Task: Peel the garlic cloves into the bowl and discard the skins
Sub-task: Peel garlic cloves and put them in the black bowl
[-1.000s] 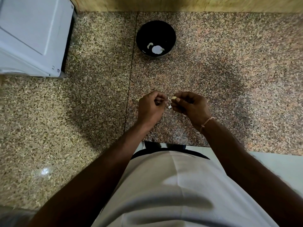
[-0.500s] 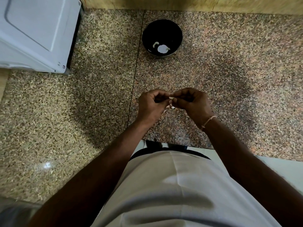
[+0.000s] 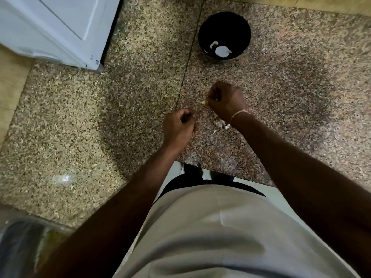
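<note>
Head view, looking down on a speckled granite counter point(image 3: 291, 109). The right hand point(image 3: 226, 101) is positioned over the counter, between the person and the bowl, with its fingers curled. It pinches a pale garlic clove point(image 3: 203, 102), whose tip projects from the left side of the hand. The left hand point(image 3: 177, 127) is nearer and further left, apart from the right hand. Its fingers are curled into the palm; whether they hold anything cannot be determined. Loose garlic skins point(image 3: 221, 124) lie on the counter just near of the right wrist, which carries a thin bracelet point(image 3: 237, 114). The black bowl point(image 3: 224, 35) stands at the far side of the counter, well apart from both hands, and contains white pieces at its bottom. A white appliance point(image 3: 56, 27) occupies the far left corner.
</note>
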Available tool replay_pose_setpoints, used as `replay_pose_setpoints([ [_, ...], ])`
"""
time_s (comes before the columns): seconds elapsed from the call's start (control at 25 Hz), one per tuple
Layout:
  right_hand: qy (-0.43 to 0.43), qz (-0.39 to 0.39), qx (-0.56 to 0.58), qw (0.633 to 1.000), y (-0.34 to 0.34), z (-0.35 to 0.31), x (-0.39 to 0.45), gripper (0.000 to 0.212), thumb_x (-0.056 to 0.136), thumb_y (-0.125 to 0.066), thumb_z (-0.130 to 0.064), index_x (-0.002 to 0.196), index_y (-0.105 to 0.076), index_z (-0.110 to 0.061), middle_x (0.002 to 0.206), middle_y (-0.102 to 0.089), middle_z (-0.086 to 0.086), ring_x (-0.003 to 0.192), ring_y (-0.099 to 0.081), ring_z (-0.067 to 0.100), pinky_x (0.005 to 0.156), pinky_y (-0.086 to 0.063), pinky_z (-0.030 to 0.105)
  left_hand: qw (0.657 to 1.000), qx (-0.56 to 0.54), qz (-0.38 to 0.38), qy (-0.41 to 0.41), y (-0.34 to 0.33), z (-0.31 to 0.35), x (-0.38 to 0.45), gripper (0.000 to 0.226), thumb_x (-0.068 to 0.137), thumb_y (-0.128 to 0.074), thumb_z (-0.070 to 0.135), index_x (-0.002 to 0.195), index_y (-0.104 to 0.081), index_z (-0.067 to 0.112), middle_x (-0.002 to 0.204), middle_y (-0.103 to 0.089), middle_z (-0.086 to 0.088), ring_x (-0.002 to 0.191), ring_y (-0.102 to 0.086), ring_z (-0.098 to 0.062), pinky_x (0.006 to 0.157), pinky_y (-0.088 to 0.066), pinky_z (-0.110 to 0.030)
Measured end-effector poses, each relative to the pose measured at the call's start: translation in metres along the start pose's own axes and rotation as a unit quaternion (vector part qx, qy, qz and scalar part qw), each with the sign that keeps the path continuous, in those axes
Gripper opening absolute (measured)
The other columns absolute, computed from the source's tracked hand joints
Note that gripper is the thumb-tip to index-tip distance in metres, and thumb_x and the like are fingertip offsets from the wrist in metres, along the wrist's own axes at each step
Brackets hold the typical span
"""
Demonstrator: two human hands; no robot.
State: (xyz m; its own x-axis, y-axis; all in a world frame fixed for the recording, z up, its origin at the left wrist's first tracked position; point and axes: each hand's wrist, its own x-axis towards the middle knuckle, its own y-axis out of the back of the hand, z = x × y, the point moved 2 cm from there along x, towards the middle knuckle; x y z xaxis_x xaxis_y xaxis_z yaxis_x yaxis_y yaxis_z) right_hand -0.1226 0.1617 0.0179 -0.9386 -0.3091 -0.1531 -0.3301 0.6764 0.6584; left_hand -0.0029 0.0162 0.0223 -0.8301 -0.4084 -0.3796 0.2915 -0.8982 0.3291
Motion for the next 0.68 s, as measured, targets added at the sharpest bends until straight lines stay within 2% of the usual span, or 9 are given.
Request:
replay_pose_setpoints([
  [0.08, 0.001, -0.008, -0.040, 0.999, -0.006, -0.001, 0.005, 0.006, 0.087, -0.069, -0.016, 0.090, -0.066, -0.020, 0.085, -0.070, -0.005, 0.080, -0.068, 0.016, 0.067, -0.056, 0.031, 1.000, 0.015, -0.008, 0.007, -0.004, -0.003, -0.002, 0.016, 0.097, -0.068, 0.008, 0.093, -0.075, 0.023, 0.081, -0.077, -0.007, 0.077, -0.075, -0.034, 0.070, -0.062, -0.058],
  [0.2, -0.002, -0.019, -0.034, 0.999, -0.001, 0.004, 0.001, 0.013, 0.089, -0.068, -0.013, 0.088, -0.063, -0.025, 0.083, -0.070, -0.010, 0.078, -0.069, 0.011, 0.060, -0.052, 0.018, 0.998, 0.057, -0.019, 0.008, -0.012, -0.008, -0.004, 0.010, 0.093, -0.068, 0.010, 0.095, -0.074, 0.019, 0.080, -0.076, -0.007, 0.075, -0.075, -0.032, 0.071, -0.063, -0.052],
  [0.28, -0.007, -0.015, -0.022, 1.000, 0.008, 0.011, -0.006, 0.016, 0.088, -0.064, -0.007, 0.091, -0.065, -0.023, 0.087, -0.073, -0.007, 0.079, -0.069, 0.011, 0.063, -0.055, 0.023, 0.997, 0.069, -0.029, 0.012, -0.017, -0.011, -0.004, 0.011, 0.090, -0.068, 0.010, 0.093, -0.074, 0.019, 0.081, -0.076, -0.005, 0.077, -0.075, -0.030, 0.072, -0.063, -0.048],
  [0.36, -0.027, 0.008, -0.014, 0.999, 0.019, 0.023, -0.020, 0.023, 0.088, -0.057, -0.003, 0.098, -0.070, -0.019, 0.095, -0.075, -0.003, 0.085, -0.069, 0.013, 0.071, -0.057, 0.025, 0.994, 0.100, -0.035, 0.013, -0.021, -0.013, -0.004, 0.012, 0.088, -0.069, 0.012, 0.093, -0.075, 0.020, 0.080, -0.075, 0.002, 0.076, -0.074, -0.021, 0.071, -0.063, -0.039],
  [0.44, -0.060, 0.038, -0.028, 0.997, 0.030, 0.037, -0.039, 0.029, 0.091, -0.055, -0.001, 0.106, -0.073, -0.018, 0.103, -0.076, -0.001, 0.089, -0.068, 0.010, 0.076, -0.054, 0.018, 0.986, 0.161, -0.041, 0.014, -0.026, -0.014, -0.001, 0.010, 0.085, -0.069, 0.017, 0.092, -0.075, 0.021, 0.078, -0.071, 0.012, 0.071, -0.068, -0.007, 0.063, -0.054, -0.024],
  [0.52, -0.075, 0.045, -0.065, 0.994, 0.033, 0.048, -0.059, 0.022, 0.097, -0.057, -0.007, 0.109, -0.074, -0.014, 0.104, -0.075, 0.006, 0.088, -0.069, 0.017, 0.079, -0.056, 0.024, 0.978, 0.199, -0.050, 0.037, -0.033, -0.013, 0.002, 0.007, 0.083, -0.070, 0.018, 0.087, -0.072, 0.023, 0.073, -0.066, 0.016, 0.066, -0.061, -0.001, 0.052, -0.044, -0.016],
  [0.56, -0.075, 0.040, -0.087, 0.993, 0.031, 0.050, -0.069, 0.018, 0.099, -0.057, -0.012, 0.106, -0.074, -0.013, 0.100, -0.073, 0.010, 0.085, -0.069, 0.022, 0.077, -0.056, 0.028, 0.976, 0.206, -0.054, 0.045, -0.038, -0.012, 0.004, 0.007, 0.083, -0.071, 0.017, 0.085, -0.070, 0.024, 0.072, -0.065, 0.016, 0.067, -0.062, -0.003, 0.050, -0.041, -0.014],
  [0.6, -0.074, 0.037, -0.110, 0.991, 0.027, 0.051, -0.076, 0.017, 0.100, -0.057, -0.014, 0.103, -0.074, -0.012, 0.098, -0.069, 0.012, 0.081, -0.066, 0.025, 0.074, -0.054, 0.029, 0.975, 0.211, -0.060, 0.046, -0.046, -0.010, 0.005, 0.008, 0.083, -0.072, 0.015, 0.087, -0.071, 0.023, 0.074, -0.065, 0.014, 0.071, -0.065, -0.008, 0.052, -0.044, -0.015],
  [0.68, -0.066, 0.030, -0.132, 0.989, 0.016, 0.047, -0.082, 0.016, 0.097, -0.057, -0.012, 0.101, -0.073, -0.010, 0.097, -0.064, 0.014, 0.079, -0.059, 0.027, 0.069, -0.043, 0.028, 0.973, 0.216, -0.077, 0.031, -0.062, -0.003, 0.006, 0.010, 0.086, -0.072, 0.012, 0.095, -0.075, 0.017, 0.083, -0.071, 0.005, 0.082, -0.070, -0.019, 0.066, -0.055, -0.026],
])
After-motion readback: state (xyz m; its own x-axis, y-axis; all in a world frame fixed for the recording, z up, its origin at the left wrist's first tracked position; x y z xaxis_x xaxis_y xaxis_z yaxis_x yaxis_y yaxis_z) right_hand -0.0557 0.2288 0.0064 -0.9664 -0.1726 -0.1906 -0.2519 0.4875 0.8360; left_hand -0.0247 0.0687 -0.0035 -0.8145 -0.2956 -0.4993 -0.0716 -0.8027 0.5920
